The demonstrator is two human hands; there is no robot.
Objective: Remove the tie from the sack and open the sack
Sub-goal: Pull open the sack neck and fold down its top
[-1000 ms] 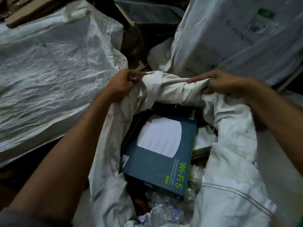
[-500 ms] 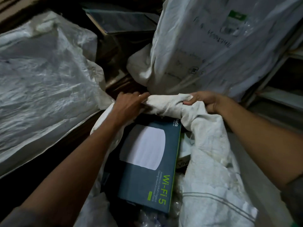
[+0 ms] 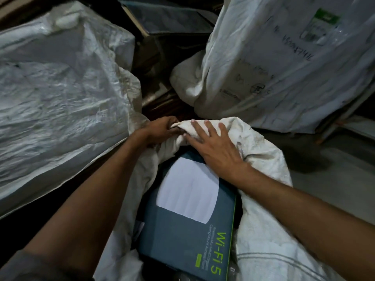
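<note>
The dark teal box lying in the mouth of the sack carries "Wi-Fi 5" in large lime-green letters along its right edge, seen sideways. Beside that run two lines of small pale print, too fine to read, and a small green tag with illegible marks. The big white bag at upper right bears dark handwritten scrawl that cannot be made out, and a green-and-white label whose print is blurred.
</note>
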